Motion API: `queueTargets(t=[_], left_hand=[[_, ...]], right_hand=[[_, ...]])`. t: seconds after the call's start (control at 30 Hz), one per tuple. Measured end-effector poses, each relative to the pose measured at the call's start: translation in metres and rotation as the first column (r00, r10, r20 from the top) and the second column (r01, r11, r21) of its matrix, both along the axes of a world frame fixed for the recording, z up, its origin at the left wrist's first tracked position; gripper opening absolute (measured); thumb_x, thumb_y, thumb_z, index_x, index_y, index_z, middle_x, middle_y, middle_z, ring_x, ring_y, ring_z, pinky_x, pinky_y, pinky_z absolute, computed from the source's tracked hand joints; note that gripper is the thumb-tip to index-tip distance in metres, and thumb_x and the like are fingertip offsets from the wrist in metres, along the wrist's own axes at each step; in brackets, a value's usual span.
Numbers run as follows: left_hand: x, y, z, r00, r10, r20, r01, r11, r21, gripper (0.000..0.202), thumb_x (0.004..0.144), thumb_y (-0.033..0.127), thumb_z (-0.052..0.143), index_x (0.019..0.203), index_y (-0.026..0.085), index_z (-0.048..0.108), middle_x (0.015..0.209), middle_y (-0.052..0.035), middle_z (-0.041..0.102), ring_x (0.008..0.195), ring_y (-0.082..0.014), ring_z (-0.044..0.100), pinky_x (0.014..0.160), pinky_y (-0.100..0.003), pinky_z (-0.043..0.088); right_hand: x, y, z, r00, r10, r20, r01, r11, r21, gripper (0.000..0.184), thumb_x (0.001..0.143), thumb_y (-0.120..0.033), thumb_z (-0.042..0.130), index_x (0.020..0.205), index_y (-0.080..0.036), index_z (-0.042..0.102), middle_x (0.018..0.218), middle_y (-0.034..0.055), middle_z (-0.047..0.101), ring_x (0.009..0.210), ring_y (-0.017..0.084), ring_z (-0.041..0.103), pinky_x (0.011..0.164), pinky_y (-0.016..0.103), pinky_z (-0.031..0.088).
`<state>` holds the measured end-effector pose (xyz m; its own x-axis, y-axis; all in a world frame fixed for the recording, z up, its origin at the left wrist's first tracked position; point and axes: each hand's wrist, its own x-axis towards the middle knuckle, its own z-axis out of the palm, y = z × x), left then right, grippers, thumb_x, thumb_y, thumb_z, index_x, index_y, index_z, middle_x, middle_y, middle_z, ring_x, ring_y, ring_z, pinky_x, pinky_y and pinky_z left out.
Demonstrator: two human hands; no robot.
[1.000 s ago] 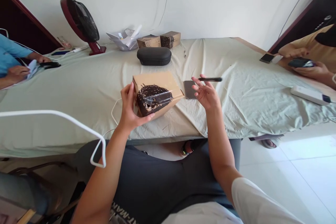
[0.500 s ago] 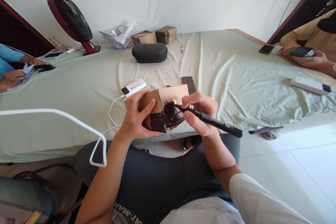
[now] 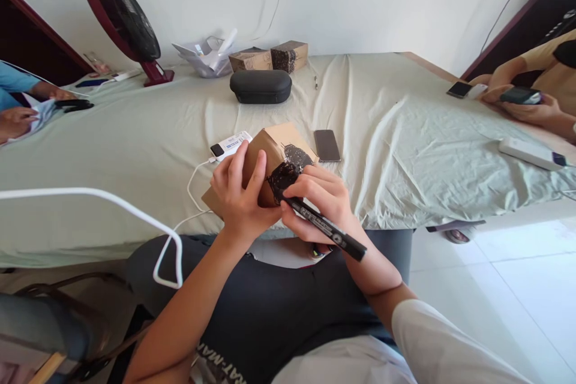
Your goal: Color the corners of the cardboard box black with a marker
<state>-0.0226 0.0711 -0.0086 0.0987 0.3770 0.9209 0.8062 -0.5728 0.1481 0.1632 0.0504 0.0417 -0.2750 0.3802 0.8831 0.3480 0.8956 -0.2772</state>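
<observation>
A small brown cardboard box, partly covered in black scribbled ink, is held tilted over the table's near edge. My left hand grips its left side, thumb and fingers spread over the cardboard. Between the thumb and fingers of my right hand is a black marker pen, slanting down to the right. Its upper end points at the inked patch on the box's corner; the tip itself is hard to make out. Just behind the box lies a white power bank with a cable, and a dark phone rests to the right.
Further back stand a black zip case, cardboard boxes, a plastic basket of papers and a fan. A person's hands hold a dark object at right; another person sits at left. A white cable hangs close by.
The box has been turned and tilted, so a different inked corner faces me. My right hand and the marker have shifted left and lower. The phone is now fully uncovered.
</observation>
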Motion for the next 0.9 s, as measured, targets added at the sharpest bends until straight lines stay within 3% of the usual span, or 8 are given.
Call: queueTargets(t=[0.27,0.43,0.57,0.77,0.83,0.9], left_hand=[[0.000,-0.001,-0.002,1.000,0.011,0.016,-0.010,0.998,-0.068,0.079,0.088,0.052,0.072,0.162,0.033,0.053,0.170,-0.0094,0.047,0.142,-0.0452,0.050,0.119,-0.064,0.038],[0.000,-0.001,-0.004,0.999,-0.003,0.045,0.007,0.995,-0.099,0.076,0.090,0.047,0.071,0.162,0.036,0.052,0.171,-0.0087,0.046,0.145,-0.0460,0.048,0.120,-0.065,0.034],[0.000,0.001,-0.004,0.998,0.008,0.066,0.000,0.993,-0.121,0.075,0.090,0.055,0.073,0.160,0.035,0.055,0.170,-0.0087,0.047,0.145,-0.0454,0.048,0.122,-0.064,0.033],[-0.011,0.006,0.006,0.999,0.016,0.029,-0.015,0.999,-0.037,0.105,0.072,0.066,0.089,0.163,0.031,0.049,0.163,-0.0169,0.051,0.141,-0.0471,0.052,0.119,-0.063,0.041],[-0.020,0.010,0.009,0.998,0.039,0.050,-0.036,0.998,-0.060,0.106,0.073,0.062,0.090,0.164,0.030,0.047,0.160,-0.0193,0.052,0.144,-0.0461,0.052,0.120,-0.062,0.042],[-0.033,0.016,0.010,0.994,0.044,0.104,-0.035,0.996,-0.081,0.105,0.076,0.062,0.088,0.165,0.030,0.043,0.159,-0.0194,0.051,0.147,-0.0447,0.050,0.122,-0.061,0.042]], right_hand=[[0.003,0.009,-0.015,0.986,-0.025,0.167,0.025,1.000,0.001,0.016,0.099,-0.019,0.070,0.111,-0.028,0.065,0.085,0.0006,0.073,0.076,0.021,0.054,0.069,0.038,0.045],[0.001,0.008,-0.013,0.981,-0.050,0.190,0.052,0.999,-0.003,0.011,0.099,-0.018,0.068,0.103,-0.028,0.065,0.078,0.0000,0.068,0.075,0.021,0.049,0.069,0.038,0.042],[-0.002,0.005,-0.006,0.996,-0.030,0.081,0.028,0.999,0.035,0.014,0.095,-0.016,0.067,0.100,-0.029,0.061,0.074,-0.0017,0.064,0.069,0.019,0.051,0.066,0.037,0.043],[0.004,0.007,0.000,0.987,-0.012,-0.160,0.026,0.996,0.089,0.024,0.093,-0.011,0.068,0.106,-0.030,0.065,0.073,-0.0047,0.064,0.056,0.014,0.053,0.056,0.033,0.044],[0.012,0.012,-0.003,0.964,-0.064,-0.259,0.071,0.997,0.019,0.019,0.096,-0.015,0.069,0.107,-0.031,0.068,0.077,-0.0036,0.069,0.057,0.014,0.058,0.056,0.032,0.048],[0.023,0.022,-0.006,0.948,-0.077,-0.309,0.037,0.990,-0.134,0.012,0.100,-0.029,0.070,0.112,-0.031,0.072,0.085,-0.0007,0.074,0.063,0.015,0.065,0.060,0.033,0.055]])
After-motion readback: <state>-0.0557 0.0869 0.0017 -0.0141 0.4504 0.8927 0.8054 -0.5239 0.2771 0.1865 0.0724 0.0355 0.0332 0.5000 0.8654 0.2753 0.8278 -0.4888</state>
